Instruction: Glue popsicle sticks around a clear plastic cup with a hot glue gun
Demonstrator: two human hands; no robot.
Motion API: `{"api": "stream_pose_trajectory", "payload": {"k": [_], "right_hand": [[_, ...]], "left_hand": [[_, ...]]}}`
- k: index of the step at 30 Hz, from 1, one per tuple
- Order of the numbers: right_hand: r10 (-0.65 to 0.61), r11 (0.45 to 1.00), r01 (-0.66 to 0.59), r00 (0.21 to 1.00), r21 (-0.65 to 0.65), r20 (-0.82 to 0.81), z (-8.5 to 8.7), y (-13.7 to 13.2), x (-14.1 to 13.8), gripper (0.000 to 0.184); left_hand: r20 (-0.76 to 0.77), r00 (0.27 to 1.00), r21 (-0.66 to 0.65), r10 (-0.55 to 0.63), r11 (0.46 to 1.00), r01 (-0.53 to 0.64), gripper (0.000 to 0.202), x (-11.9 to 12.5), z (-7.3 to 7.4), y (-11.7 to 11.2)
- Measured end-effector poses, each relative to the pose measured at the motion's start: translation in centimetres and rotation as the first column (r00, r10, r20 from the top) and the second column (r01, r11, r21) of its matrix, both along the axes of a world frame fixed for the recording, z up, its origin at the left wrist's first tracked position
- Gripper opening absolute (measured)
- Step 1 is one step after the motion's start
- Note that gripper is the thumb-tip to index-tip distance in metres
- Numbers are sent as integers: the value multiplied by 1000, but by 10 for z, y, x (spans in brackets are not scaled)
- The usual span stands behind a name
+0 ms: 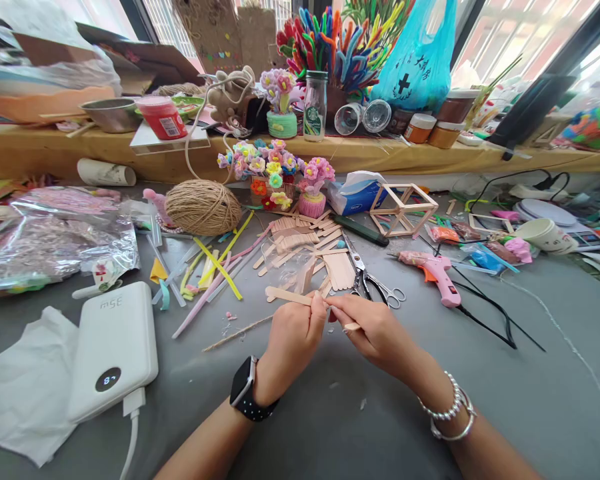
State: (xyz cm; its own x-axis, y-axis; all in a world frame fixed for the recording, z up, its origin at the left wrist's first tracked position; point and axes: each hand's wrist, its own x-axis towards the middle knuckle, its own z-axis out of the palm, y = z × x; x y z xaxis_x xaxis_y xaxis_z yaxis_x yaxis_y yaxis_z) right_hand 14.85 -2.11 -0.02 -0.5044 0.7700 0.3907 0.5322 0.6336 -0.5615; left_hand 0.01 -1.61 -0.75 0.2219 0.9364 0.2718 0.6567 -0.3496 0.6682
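In the middle of the view my left hand (293, 337) pinches a wooden craft stick (287, 295), whose rounded end sticks out to the left. My right hand (373, 327) meets it at the fingertips, closed, with a short pale stick end (353, 327) showing beneath its fingers. Whether both ends belong to one stick I cannot tell. A length of twine (237, 333) runs under my left hand. Just beyond the hands lie a pile of craft sticks (339, 270) and a pair of scissors (363, 267) with black handles.
A pink glue gun (443, 277) lies to the right, its cord trailing over the grey table. Behind it stands a wooden stick frame (403, 210). A twine ball (203, 207) and pipe-cleaner flowers (270, 167) stand farther back. At left lies a white power bank (117, 350) with its cable.
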Motion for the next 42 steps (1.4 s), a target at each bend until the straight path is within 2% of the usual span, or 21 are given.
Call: {"api": "stream_pose_trajectory", "payload": {"k": [9, 14, 21, 32, 42], "right_hand": [[50, 995, -47, 998, -92, 31, 5, -2, 4, 32], [-27, 999, 26, 999, 22, 46, 0, -1, 2, 29], [-76, 987, 66, 995, 144, 66, -4, 0, 2, 26], [-98, 973, 79, 992, 218, 81, -10, 2, 5, 26], [-209, 894, 108, 959, 434, 191, -8, -1, -1, 23]], "left_hand": [[-56, 998, 164, -2, 986, 11, 46, 0, -2, 0], [-101, 995, 214, -25, 976, 46, 46, -1, -5, 0], [-206, 979, 391, -3, 917, 85, 44, 1, -9, 2], [-211, 975, 375, -65, 916, 142, 41, 2, -7, 1], [-264, 963, 337, -47, 931, 138, 42, 2, -11, 0]]}}
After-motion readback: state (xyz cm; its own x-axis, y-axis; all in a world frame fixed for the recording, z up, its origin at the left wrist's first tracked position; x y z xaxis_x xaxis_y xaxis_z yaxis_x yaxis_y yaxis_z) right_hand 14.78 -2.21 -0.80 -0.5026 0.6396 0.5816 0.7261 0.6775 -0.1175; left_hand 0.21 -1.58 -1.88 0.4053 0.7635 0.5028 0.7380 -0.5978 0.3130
